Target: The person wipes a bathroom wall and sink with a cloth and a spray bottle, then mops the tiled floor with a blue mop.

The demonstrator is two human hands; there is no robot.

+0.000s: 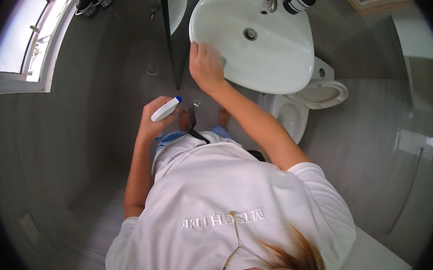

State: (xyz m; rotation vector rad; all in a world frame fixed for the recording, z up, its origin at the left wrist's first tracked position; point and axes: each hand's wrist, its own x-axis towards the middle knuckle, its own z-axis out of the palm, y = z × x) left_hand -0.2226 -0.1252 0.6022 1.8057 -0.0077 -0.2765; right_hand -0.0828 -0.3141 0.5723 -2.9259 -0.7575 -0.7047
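My left hand point(151, 120) is wrapped round a spray bottle, whose white trigger head point(166, 109) with a blue nozzle tip sticks out above the fingers. The bottle's body is hidden behind the hand. At the left rim of the white washbasin point(277, 73), my right hand point(206, 68) is closed with the fingers over the edge, slightly blurred. A small green thing point(224, 61), which could be a sponge, peeks out beside its palm. Most of it is covered, so its kind is not plain.
A metal tap point(272, 0) and a dark pump bottle point(301, 1) stand at the basin's far edge. To the right is a toilet with its lid up point(321, 93). A dark-edged glass panel point(170, 48) rises left of the basin. A floor drain point(152, 70) lies beyond.
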